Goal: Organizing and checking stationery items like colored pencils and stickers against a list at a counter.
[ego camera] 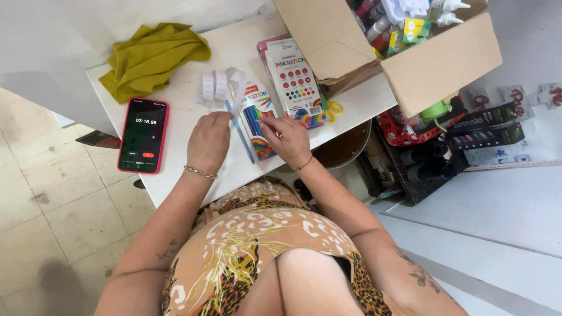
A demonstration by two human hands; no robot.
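White surface (175,111), seen from above. Lying on it: an olive cloth (151,57) at the far left corner; a red-cased phone (143,135), screen up, near the left edge; a label strip (219,83); a blue pen (240,133); flat pencil packs (295,82); yellow scissors (333,109); an open cardboard box (398,52) overhanging the right end.

Bright, even daylight, soft shadows, sharp focus, slight edge distortion.

Flat colourful pencil pack (257,120), blue pen (241,134) beside.
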